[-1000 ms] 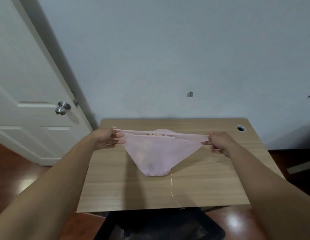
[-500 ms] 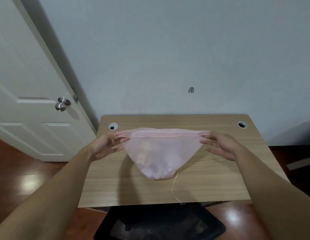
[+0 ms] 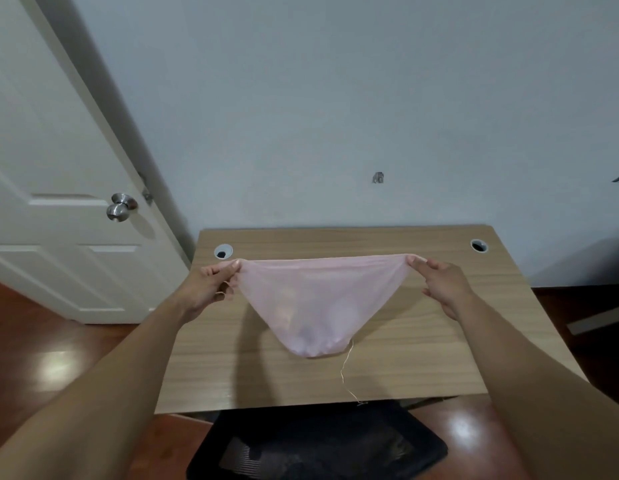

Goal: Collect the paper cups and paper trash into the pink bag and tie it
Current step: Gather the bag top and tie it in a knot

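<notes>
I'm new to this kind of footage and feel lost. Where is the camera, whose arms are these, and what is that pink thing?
There is no machine here: the camera sits on a person's head, looking forward and down, so the two bare arms are that person's own. This is the only view. The left hand and right hand each pinch a top corner of a thin pink bag, stretched between them over a wooden desk. Pale shapes show faintly through it; I cannot tell what they are. A thin string trails from the bag's bottom to the desk's near edge. A black chair stands below, a white door on the left.
</notes>
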